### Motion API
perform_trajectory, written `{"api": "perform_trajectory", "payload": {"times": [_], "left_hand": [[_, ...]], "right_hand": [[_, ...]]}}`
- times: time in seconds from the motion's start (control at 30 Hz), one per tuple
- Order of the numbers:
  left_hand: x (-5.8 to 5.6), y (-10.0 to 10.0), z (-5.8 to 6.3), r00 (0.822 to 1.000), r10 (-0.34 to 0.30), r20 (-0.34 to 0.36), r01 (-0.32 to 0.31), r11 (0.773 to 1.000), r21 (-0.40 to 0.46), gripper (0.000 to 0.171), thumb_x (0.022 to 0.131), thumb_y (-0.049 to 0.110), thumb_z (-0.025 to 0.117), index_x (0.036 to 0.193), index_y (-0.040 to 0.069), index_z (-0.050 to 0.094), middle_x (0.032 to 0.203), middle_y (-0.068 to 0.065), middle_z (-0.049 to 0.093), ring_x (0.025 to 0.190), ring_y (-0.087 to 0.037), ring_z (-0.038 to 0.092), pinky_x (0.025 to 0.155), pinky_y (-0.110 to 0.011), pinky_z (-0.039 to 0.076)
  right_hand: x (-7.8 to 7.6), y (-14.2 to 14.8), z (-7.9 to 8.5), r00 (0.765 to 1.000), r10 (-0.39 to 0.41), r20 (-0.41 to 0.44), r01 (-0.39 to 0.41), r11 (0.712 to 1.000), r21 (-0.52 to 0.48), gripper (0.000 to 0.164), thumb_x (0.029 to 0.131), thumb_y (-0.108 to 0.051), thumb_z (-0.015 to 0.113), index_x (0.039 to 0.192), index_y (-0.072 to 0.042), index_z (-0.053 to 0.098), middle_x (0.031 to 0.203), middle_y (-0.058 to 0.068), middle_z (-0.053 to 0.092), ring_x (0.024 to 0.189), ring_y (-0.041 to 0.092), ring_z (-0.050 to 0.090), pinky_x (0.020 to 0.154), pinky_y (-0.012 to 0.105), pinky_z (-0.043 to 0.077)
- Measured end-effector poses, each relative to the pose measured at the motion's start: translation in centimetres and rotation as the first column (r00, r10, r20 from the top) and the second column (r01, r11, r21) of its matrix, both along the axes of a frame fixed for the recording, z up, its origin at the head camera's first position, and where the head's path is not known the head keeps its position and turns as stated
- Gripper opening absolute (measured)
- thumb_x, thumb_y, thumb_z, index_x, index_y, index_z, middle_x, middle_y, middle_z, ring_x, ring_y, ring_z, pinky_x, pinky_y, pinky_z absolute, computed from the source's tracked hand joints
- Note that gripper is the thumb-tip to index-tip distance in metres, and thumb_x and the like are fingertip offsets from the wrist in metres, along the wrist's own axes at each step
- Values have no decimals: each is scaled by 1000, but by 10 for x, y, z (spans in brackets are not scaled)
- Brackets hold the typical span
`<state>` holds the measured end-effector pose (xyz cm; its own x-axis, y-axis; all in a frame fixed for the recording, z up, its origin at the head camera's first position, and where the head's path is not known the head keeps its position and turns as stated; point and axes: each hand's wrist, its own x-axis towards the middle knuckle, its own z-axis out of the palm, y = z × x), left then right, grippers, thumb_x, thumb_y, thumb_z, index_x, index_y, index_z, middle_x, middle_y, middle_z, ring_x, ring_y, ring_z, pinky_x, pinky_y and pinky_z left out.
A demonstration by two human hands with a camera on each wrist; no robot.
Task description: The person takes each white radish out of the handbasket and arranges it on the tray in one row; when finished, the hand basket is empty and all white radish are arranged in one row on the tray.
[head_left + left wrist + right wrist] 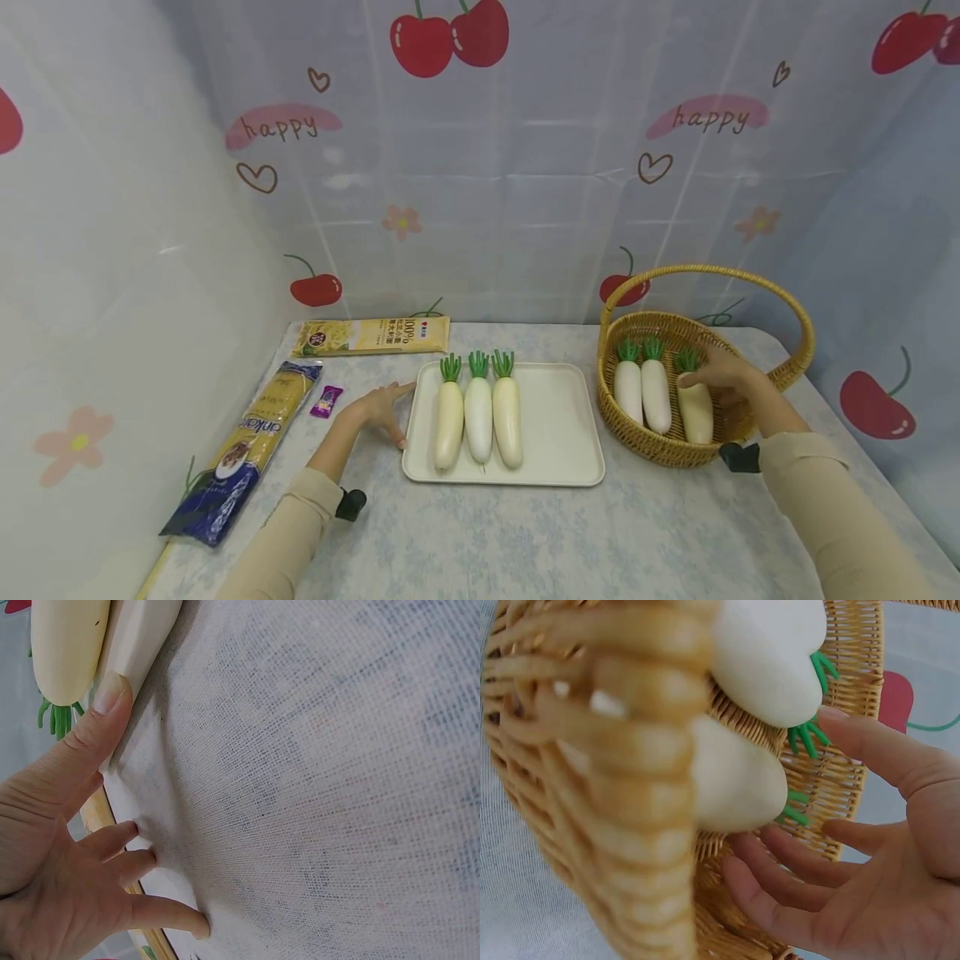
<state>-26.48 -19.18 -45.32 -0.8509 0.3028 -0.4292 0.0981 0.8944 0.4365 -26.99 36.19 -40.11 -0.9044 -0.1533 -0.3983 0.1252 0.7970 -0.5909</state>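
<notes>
My left hand (381, 410) is at the left edge of a cream tray (555, 417), fingers spread, the thumb touching the rim. Three white radishes (480, 417) with green tops lie side by side on that tray. Inside a wicker basket (660, 454) at the right, my right hand (723, 371) reaches over the rightmost radish (697, 412). In the right wrist view, the thumb and fingers (780, 889) stand apart around this radish without closing on it. Two more white radishes (656, 396) lie to its left in the basket.
A yellow noodle packet (375, 335) lies at the table's back edge. Along the left side is a blue and gold pasta packet (243, 454), with a small purple wrapped candy (327, 401) beside it. The basket's tall handle (705, 269) arches over its opening.
</notes>
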Motion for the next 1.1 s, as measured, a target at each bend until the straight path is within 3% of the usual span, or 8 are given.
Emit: {"api": "perform_trajectory", "payload": {"times": [0.13,0.2,0.33,0.47,0.6,0.9,1.1], "left_hand": [[0,0,0,1000,3,8,-3,1000,1,111,60,18,89,150,11,24,152,-29,15,135,-53,15,103,-68,21],[-1,0,0,1000,3,8,-3,1000,1,111,60,19,89,150,11,24,152,-29,15,135,-53,15,103,-68,21],[0,-1,0,1000,0,4,0,1000,3,111,60,19,89,150,11,24,152,-29,14,136,-52,15,104,-67,21],[-1,-1,1,1000,-2,4,2,1000,3,110,61,19,88,150,11,24,152,-29,14,136,-52,14,104,-67,21],[-1,-1,-1,1000,-9,-4,9,1000,9,110,60,19,89,150,10,25,152,-30,14,136,-52,14,105,-67,20],[-2,-1,-3,1000,-7,-10,7,1000,23,111,59,18,89,150,10,26,151,-30,15,135,-53,14,105,-66,20],[0,-2,-3,1000,-7,-19,8,1000,24,111,59,17,89,149,9,26,151,-31,15,135,-53,14,105,-66,20]], "right_hand": [[0,4,0,991,-37,130,38,999,-11,104,88,-25,64,140,14,-17,141,45,-6,121,56,31,75,49,53],[0,5,0,982,-45,182,49,999,-14,104,88,-24,64,140,13,-18,141,44,-9,118,53,36,75,46,54],[-2,9,-2,966,-41,256,48,999,-21,104,87,-25,64,140,16,-15,141,45,1,112,50,47,77,45,54],[-3,12,-5,960,-23,278,32,999,-31,99,87,-23,64,140,19,-8,135,47,12,99,45,57,75,45,55],[-3,12,-8,955,-18,295,33,998,-45,95,87,-18,62,138,21,-8,134,49,10,97,46,58,76,47,55],[-3,11,-12,947,-29,320,50,997,-57,104,87,-21,64,137,18,-19,137,49,0,112,55,47,80,50,53],[-3,8,-17,966,-6,260,12,1000,-21,103,86,-21,64,134,23,-17,136,50,-1,119,58,36,81,49,53]]}}
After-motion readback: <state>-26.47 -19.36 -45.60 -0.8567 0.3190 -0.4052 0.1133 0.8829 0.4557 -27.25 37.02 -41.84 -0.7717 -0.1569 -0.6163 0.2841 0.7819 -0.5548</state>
